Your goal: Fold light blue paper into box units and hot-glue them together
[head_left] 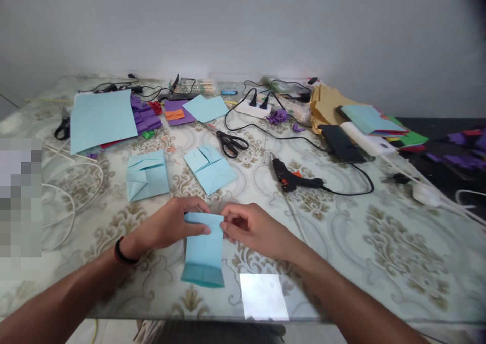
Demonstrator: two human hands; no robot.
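Note:
A light blue sheet of folded paper (204, 247) stands between my hands near the front of the table, its lower end creased into a darker flap. My left hand (180, 223) grips its upper left side, thumb lying across the front. At the upper right edge, my right hand (252, 228) pinches the paper between thumb and fingers. Beyond them lie two folded light blue paper pieces, one with a pocket-like fold (150, 179) on the left and another (212, 169) turned at an angle on the right.
Black scissors (231, 144) lie behind the folded pieces. A glue gun (294, 177) rests to the right, its cord running toward a power strip (253, 108). Blue sheets (104, 121) and purple paper strips (146, 113) sit back left. A phone (341, 144) lies on the right.

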